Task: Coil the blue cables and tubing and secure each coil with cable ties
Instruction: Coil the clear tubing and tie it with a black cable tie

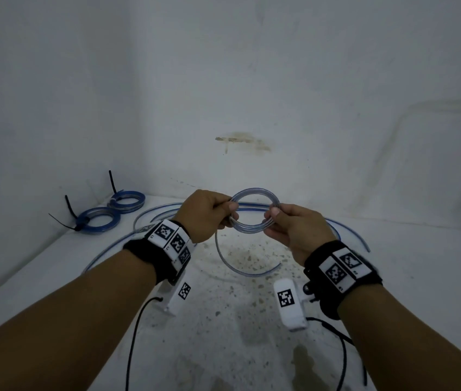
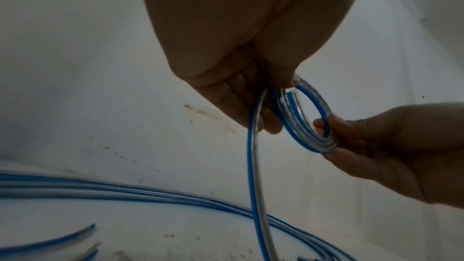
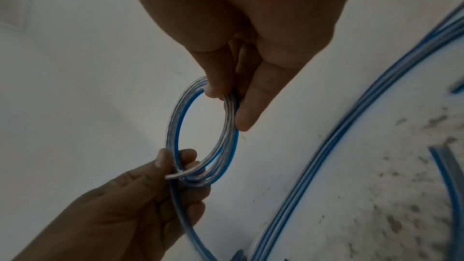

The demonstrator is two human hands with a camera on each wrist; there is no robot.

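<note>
We see a white, speckled work surface [image 1: 251, 320] with dark and brownish stains scattered across its middle, meeting plain white walls [image 1: 223, 66] in a corner at the left. On the far wall sits a rough tan patch of chipped paint [image 1: 242, 141]. Near the bottom edge of the surface lies a darker, damp-looking blotch [image 1: 302, 359].

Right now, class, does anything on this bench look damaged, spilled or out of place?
A brown stain and chipped patch mars the back wall, and dark speckled grime spreads across the bench top beneath the hands. The tied coils sit neatly at the back left.
</note>
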